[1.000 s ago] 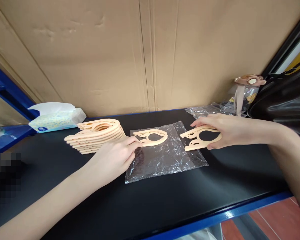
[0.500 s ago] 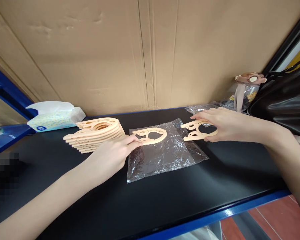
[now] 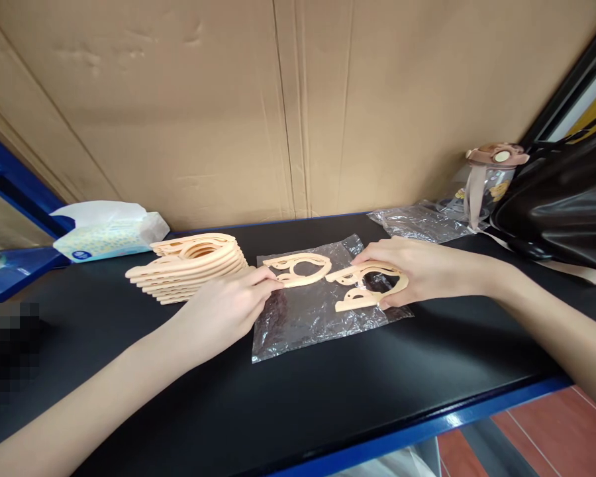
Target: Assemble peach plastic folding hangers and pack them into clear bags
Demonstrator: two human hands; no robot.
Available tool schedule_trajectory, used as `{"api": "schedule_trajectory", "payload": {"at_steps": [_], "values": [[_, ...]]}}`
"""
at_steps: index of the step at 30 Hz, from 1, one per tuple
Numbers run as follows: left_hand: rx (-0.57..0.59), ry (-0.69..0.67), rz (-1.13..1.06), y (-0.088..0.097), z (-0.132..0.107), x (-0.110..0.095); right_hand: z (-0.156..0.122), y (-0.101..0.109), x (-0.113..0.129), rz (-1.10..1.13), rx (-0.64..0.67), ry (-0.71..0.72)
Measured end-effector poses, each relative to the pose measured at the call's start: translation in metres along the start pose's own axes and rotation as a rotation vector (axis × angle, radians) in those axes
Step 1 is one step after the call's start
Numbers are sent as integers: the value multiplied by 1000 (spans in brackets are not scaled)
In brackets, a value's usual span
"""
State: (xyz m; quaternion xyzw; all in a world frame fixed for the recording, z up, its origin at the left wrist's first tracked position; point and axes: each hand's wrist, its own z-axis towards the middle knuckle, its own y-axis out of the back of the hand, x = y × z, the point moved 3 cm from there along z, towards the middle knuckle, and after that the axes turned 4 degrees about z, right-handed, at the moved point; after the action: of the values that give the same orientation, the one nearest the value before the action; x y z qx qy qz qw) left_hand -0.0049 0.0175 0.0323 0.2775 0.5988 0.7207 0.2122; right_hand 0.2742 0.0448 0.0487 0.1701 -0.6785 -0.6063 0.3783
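Note:
A clear plastic bag [image 3: 308, 324] lies flat on the black table [image 3: 328, 397]. On it rests a peach plastic hanger piece [image 3: 298, 269], and my left hand [image 3: 223, 311] pinches its left end with closed fingers. My right hand [image 3: 422, 270] grips a second peach hanger piece [image 3: 370, 285] over the bag's right part, its tip close to the first piece. A stack of several more such pieces [image 3: 191, 266] sits just left of my left hand.
A tissue pack [image 3: 106, 232] lies at the back left. More crumpled clear bags [image 3: 417, 222], a lidded drinking bottle [image 3: 487, 182] and a black bag [image 3: 561, 199] stand at the back right. A cardboard wall rises behind the table; its blue front edge [image 3: 451, 421] is near.
My right hand has brought its hanger piece leftward from the bag's right edge onto the bag, close to the first piece. My left hand has stayed on the first piece.

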Motion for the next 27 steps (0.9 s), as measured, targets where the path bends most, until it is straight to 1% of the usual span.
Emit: {"api": "schedule_trajectory", "payload": {"at_steps": [3,6,9,12,16,20,23,27], "values": [[-3,26,-20,1,0,-2,4,-3,4,-55,-16,80],[-21,28,-45,2,1,-3,7,-7,8,-42,-25,132],[-33,28,-50,2,1,-3,11,-10,13,15,-20,108],[-24,34,-31,1,0,-3,11,-11,12,55,8,46],[-30,39,-19,1,-1,-3,4,-5,-2,72,30,-26],[-31,64,-48,5,-2,-4,-1,-1,-14,123,66,-49],[-23,70,-49,6,-1,-6,2,-6,-9,159,50,-21],[-9,67,-27,6,-1,-7,12,-19,9,162,-5,52]]}}
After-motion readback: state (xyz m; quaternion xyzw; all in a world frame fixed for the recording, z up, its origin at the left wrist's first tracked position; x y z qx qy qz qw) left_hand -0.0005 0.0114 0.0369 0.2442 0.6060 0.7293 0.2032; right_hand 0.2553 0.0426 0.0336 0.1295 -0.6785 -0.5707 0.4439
